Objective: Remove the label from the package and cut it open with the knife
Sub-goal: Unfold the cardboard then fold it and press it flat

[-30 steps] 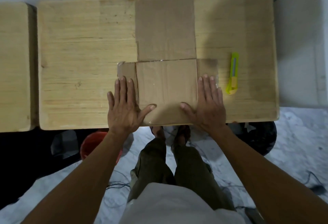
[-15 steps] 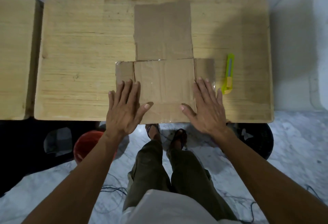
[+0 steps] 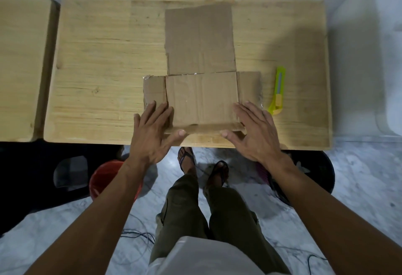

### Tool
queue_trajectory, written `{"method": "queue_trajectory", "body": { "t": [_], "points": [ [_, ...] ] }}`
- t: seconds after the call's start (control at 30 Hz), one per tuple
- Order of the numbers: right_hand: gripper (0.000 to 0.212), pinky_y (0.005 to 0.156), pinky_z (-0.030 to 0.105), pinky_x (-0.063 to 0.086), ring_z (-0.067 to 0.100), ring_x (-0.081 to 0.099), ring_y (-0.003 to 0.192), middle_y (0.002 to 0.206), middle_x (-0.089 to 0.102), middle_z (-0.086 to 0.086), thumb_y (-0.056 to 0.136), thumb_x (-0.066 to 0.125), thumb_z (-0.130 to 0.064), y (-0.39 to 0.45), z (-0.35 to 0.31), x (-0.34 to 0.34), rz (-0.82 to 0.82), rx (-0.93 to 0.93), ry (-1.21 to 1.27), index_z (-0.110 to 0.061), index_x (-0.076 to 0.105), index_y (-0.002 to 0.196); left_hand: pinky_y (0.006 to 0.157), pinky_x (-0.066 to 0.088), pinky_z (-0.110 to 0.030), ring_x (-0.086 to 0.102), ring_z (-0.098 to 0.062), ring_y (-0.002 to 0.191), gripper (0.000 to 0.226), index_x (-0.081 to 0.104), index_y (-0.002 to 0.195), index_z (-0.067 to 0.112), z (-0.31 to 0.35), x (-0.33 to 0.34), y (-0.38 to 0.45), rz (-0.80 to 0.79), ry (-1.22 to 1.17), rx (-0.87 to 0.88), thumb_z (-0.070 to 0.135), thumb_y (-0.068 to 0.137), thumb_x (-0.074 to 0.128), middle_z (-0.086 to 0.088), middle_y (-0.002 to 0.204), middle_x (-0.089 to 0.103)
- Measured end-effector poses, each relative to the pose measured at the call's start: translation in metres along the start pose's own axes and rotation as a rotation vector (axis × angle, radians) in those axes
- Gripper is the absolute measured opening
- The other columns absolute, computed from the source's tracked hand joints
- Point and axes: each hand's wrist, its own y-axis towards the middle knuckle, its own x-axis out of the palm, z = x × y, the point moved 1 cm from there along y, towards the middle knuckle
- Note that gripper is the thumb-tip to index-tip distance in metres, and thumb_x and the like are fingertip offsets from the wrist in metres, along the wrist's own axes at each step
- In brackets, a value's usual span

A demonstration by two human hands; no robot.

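On the wooden table at the centre of the frame lay the flattened cardboard package, its panels spread out, the large upper flap reaching toward the wall and small side flaps to the left and right. At its lower left corner the left hand rested with straight, spread fingers over the left flap, thumb touching the near edge. At the lower right corner the right hand lay likewise flat and spread, thumb at the same edge; neither hand gripped anything. Just right of the right flap, a yellow-green utility knife lay on the tabletop, apart from both hands. Below the table, lower left, stood a red bucket.
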Motion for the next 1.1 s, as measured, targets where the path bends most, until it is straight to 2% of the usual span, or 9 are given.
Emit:
{"method": "queue_trajectory", "body": {
  "t": [0.1,0.27,0.4,0.5,0.6,0.73,0.97,1.1],
  "points": [
    [0.076,0.106,0.045,0.038,0.016,0.043,0.136,0.134,0.062,0.000,0.086,0.035,-0.075,0.010,-0.003,-0.003,0.091,0.082,0.094,-0.020,0.058,0.132,0.116,0.022,-0.065,0.019,-0.024,0.152,0.099,0.043,0.150,0.023,0.004,-0.003,0.004,0.042,-0.011,-0.024,0.090,0.081,0.017,0.000,0.158,0.040],
    [0.068,0.097,0.042,0.040,0.015,0.049,0.129,0.130,0.062,-0.003,0.080,0.055,-0.072,0.017,0.004,0.002,0.104,0.116,0.133,-0.024,0.059,0.129,0.110,0.032,-0.062,0.032,-0.027,0.145,0.083,0.044,0.143,0.026,0.009,0.003,0.010,0.133,-0.038,-0.112,0.084,0.083,0.037,-0.005,0.146,0.053],
    [0.061,0.086,0.045,0.048,0.021,0.055,0.118,0.115,0.068,-0.004,0.082,0.056,-0.069,0.033,-0.005,-0.003,0.158,0.214,0.179,-0.025,0.055,0.125,0.105,0.039,-0.053,0.040,-0.031,0.135,0.077,0.041,0.142,0.027,0.017,0.004,0.021,0.209,-0.045,-0.191,0.079,0.085,0.043,-0.008,0.138,0.059],
    [0.059,0.085,0.048,0.046,0.026,0.052,0.116,0.112,0.066,-0.006,0.084,0.052,-0.071,0.040,-0.013,-0.002,0.142,0.283,0.154,-0.030,0.049,0.127,0.101,0.038,-0.052,0.039,-0.033,0.133,0.079,0.038,0.146,0.027,0.023,0.008,0.027,0.215,-0.016,-0.250,0.078,0.086,0.044,-0.009,0.141,0.055],
    [0.063,0.084,0.047,0.041,0.028,0.051,0.114,0.117,0.064,-0.005,0.085,0.048,-0.072,0.042,-0.018,0.004,0.162,0.321,0.066,-0.030,0.046,0.132,0.097,0.040,-0.053,0.042,-0.035,0.127,0.077,0.039,0.146,0.026,0.026,0.012,0.030,0.250,0.037,-0.269,0.074,0.086,0.050,-0.010,0.141,0.050],
    [0.066,0.086,0.047,0.037,0.030,0.049,0.116,0.126,0.061,-0.003,0.087,0.044,-0.071,0.042,-0.024,0.015,0.203,0.368,-0.009,-0.030,0.043,0.139,0.093,0.040,-0.052,0.045,-0.037,0.120,0.077,0.042,0.141,0.024,0.028,0.017,0.034,0.287,0.088,-0.284,0.077,0.084,0.047,-0.013,0.137,0.048],
    [0.062,0.086,0.051,0.040,0.032,0.050,0.112,0.124,0.059,0.007,0.090,0.044,-0.065,0.039,-0.029,0.029,0.274,0.381,-0.112,-0.025,0.047,0.137,0.101,0.038,-0.057,0.037,-0.036,0.134,0.078,0.040,0.144,0.025,0.023,0.024,0.036,0.287,0.130,-0.292,0.077,0.086,0.049,-0.010,0.151,0.039],
    [0.065,0.090,0.052,0.039,0.034,0.044,0.119,0.138,0.048,0.010,0.090,0.041,-0.070,0.039,-0.027,0.032,0.269,0.413,-0.111,-0.026,0.047,0.138,0.106,0.034,-0.059,0.033,-0.036,0.140,0.083,0.040,0.146,0.023,0.020,0.030,0.035,0.290,0.128,-0.312,0.079,0.085,0.046,-0.012,0.156,0.036]
  ]
}}
